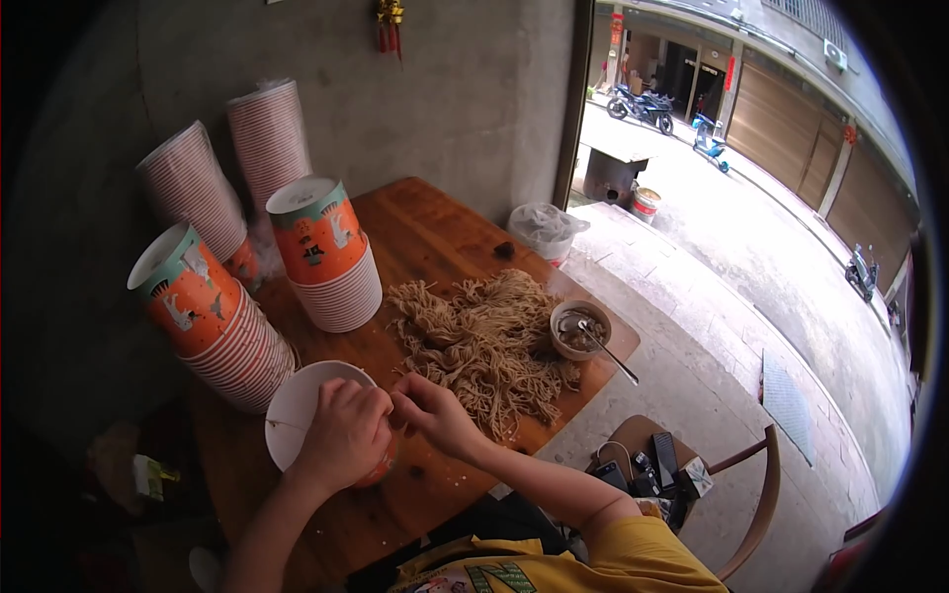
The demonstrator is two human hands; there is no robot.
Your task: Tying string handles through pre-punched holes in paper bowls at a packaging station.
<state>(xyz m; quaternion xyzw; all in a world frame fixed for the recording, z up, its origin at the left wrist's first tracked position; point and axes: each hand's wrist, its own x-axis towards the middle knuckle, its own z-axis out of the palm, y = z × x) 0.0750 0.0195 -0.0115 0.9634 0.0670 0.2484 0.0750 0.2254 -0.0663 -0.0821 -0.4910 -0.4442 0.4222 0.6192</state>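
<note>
A white-lined paper bucket (289, 393) lies on its side or leans at the table's near edge, its mouth partly covered by my left hand (346, 427). A thin cord (286, 424) crosses that mouth from the rim towards this hand. My left hand is closed, fingers bent over the bucket's edge. Just right of it, my right hand (433, 413) is closed in a pinch, its fingertips close to the left fingers. What either pinches is hidden. Beyond the right hand spreads a loose heap of beige cords (474, 341) on the wooden table (400, 212).
Nested orange-and-green paper buckets (331, 259) stand in several tall stacks at the left. A bowl (568, 341) with a metal spoon (611, 353) sits near the table's right edge. Past it are a bagged tub (546, 235) and a wooden chair (763, 494) holding small electronic devices.
</note>
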